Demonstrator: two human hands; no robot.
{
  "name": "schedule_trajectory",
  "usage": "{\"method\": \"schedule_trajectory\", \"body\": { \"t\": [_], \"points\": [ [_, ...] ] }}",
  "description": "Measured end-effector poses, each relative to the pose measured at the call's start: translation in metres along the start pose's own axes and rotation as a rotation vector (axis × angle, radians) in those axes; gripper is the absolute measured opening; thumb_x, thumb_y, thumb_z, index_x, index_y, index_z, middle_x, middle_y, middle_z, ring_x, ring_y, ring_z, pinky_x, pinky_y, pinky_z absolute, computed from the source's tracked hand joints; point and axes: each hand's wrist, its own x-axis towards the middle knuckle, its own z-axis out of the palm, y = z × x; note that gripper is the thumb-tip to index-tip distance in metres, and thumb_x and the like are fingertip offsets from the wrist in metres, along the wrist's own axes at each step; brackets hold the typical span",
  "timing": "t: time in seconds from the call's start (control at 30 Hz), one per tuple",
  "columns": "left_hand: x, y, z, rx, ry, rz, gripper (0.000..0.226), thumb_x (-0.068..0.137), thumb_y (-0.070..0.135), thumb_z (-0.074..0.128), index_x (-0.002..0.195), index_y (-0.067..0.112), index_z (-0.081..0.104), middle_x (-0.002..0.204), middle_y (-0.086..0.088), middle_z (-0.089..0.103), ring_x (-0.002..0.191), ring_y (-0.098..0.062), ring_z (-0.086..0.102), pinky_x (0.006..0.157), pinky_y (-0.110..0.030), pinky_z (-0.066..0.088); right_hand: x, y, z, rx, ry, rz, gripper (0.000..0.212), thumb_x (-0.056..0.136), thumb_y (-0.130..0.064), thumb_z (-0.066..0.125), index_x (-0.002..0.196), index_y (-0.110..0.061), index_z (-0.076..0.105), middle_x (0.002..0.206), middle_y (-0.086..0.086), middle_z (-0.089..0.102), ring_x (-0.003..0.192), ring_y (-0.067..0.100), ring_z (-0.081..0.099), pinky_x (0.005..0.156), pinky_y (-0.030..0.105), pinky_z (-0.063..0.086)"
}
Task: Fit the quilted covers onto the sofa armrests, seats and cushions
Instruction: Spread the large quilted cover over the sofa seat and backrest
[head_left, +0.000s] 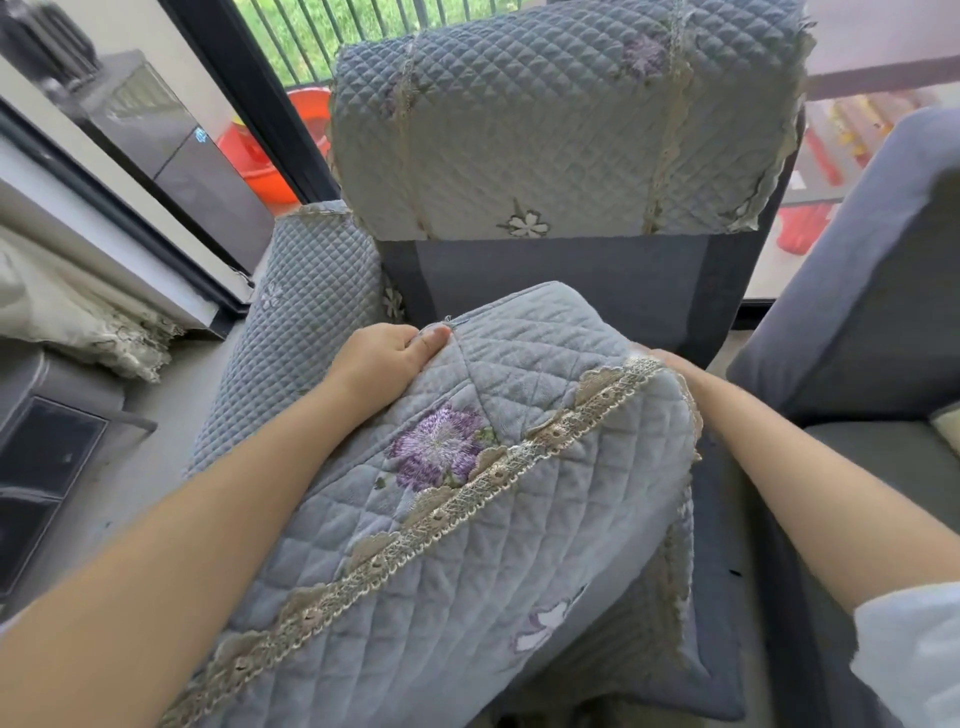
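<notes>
Sofa seat (571, 291): left hand (384, 358) pinches quilted cover (467, 493); right hand (670, 364) mostly hidden.

Single view only, taken from a camera worn on the person's head. It faces forward and steeply down, along both forearms toward the sofa (566, 280) directly ahead. The lens sits close: the quilted cover (467, 493) fills the lower centre of the frame, with the left hand (387, 356) on it near mid-frame. Wide-angle optics bend the window frame (249, 98) at upper left (edges curve noticeably). No second view exists for overlap.
</notes>
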Motion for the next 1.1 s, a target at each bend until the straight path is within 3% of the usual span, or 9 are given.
{"method": "schedule_trajectory", "body": {
  "t": [0.07, 0.13, 0.27, 0.43, 0.57, 0.7, 0.83, 0.93, 1.1],
  "points": [
    [-0.002, -0.005, -0.001, -0.007, -0.002, 0.005, 0.054, 0.094, 0.042, 0.037, 0.066, 0.0, 0.055, 0.064, -0.006, 0.053, 0.064, -0.019, 0.047, 0.066, -0.031, 0.038, 0.01, 0.008, -0.016, 0.095, -0.222, 0.002, 0.062, 0.053, -0.056, 0.075, 0.084, -0.007, 0.058, 0.086, 0.008, 0.059, 0.076, 0.02, 0.052, 0.073, 0.028, 0.044],
    [-0.006, -0.01, -0.003, -0.022, -0.001, -0.006, 0.054, 0.094, 0.041, 0.037, 0.065, -0.001, 0.054, 0.065, -0.007, 0.055, 0.066, -0.021, 0.049, 0.061, -0.024, 0.036, 0.015, 0.012, -0.026, 0.103, -0.281, -0.008, 0.093, 0.033, -0.032, 0.081, 0.105, 0.016, 0.047, 0.086, 0.01, 0.05, 0.074, 0.025, 0.046, 0.066, 0.032, 0.04],
    [-0.019, -0.014, -0.004, -0.101, 0.017, -0.048, 0.058, 0.093, 0.042, 0.04, 0.082, -0.011, 0.062, 0.078, -0.018, 0.063, 0.074, -0.023, 0.055, 0.063, -0.018, 0.037, 0.008, -0.007, -0.019, 0.071, -0.405, -0.059, 0.08, 0.041, -0.009, 0.058, 0.12, 0.003, 0.05, 0.107, 0.017, 0.058, 0.093, 0.032, 0.053, 0.074, 0.033, 0.048],
    [-0.03, -0.02, -0.003, -0.115, 0.07, -0.032, 0.058, 0.091, 0.043, 0.04, 0.084, -0.009, 0.064, 0.091, -0.027, 0.066, 0.086, -0.035, 0.059, 0.063, -0.016, 0.035, 0.007, -0.012, -0.002, -0.126, -0.121, -0.076, 0.027, 0.093, -0.012, 0.039, 0.111, -0.003, 0.057, 0.103, 0.01, 0.057, 0.088, 0.016, 0.058, 0.076, 0.023, 0.044],
    [-0.037, -0.015, -0.002, -0.126, 0.086, -0.025, 0.056, 0.091, 0.04, 0.042, 0.087, -0.01, 0.065, 0.094, -0.026, 0.066, 0.083, -0.029, 0.059, 0.058, -0.008, 0.033, 0.006, -0.009, 0.007, 0.135, -0.105, -0.058, 0.039, 0.092, -0.039, 0.049, 0.097, -0.004, 0.065, 0.102, 0.015, 0.068, 0.094, 0.023, 0.063, 0.091, 0.036, 0.047],
    [-0.041, -0.014, -0.002, -0.198, 0.048, 0.004, 0.052, 0.091, 0.035, 0.045, 0.087, -0.014, 0.062, 0.081, -0.023, 0.063, 0.073, -0.02, 0.052, 0.056, -0.007, 0.036, 0.007, -0.007, 0.026, -0.092, 0.28, -0.234, 0.052, 0.092, -0.036, 0.049, 0.047, -0.01, 0.043, 0.048, 0.009, 0.041, 0.055, 0.015, 0.036, 0.054, 0.028, 0.029],
    [-0.047, -0.016, -0.001, -0.204, 0.084, 0.033, 0.046, 0.094, 0.029, 0.045, 0.087, -0.014, 0.061, 0.08, -0.024, 0.062, 0.071, -0.02, 0.052, 0.057, -0.009, 0.037, 0.006, -0.008, 0.039, 0.019, 0.122, -0.14, 0.04, 0.097, -0.036, 0.037, 0.06, -0.024, 0.048, 0.064, -0.004, 0.046, 0.073, 0.011, 0.048, 0.06, 0.015, 0.034],
    [-0.055, -0.021, -0.005, -0.145, 0.126, 0.079, 0.044, 0.094, 0.026, 0.044, 0.074, -0.011, 0.058, 0.067, -0.018, 0.059, 0.062, -0.015, 0.049, 0.058, -0.018, 0.036, 0.004, -0.012, 0.053, 0.148, 0.135, -0.182, 0.077, 0.096, -0.033, 0.041, 0.021, -0.015, 0.04, 0.029, -0.011, 0.038, 0.031, -0.001, 0.038, 0.042, 0.012, 0.032],
    [-0.086, -0.04, -0.013, -0.145, 0.176, 0.13, 0.044, 0.094, 0.022, 0.045, 0.054, 0.006, 0.042, 0.052, -0.001, 0.043, 0.053, -0.012, 0.043, 0.055, -0.018, 0.034, -0.011, -0.018, 0.087, 0.18, 0.198, -0.286, 0.054, 0.093, -0.034, 0.045, 0.044, -0.018, 0.029, 0.026, -0.011, 0.028, 0.029, 0.002, 0.029, 0.049, 0.021, 0.026]
  ]
}}
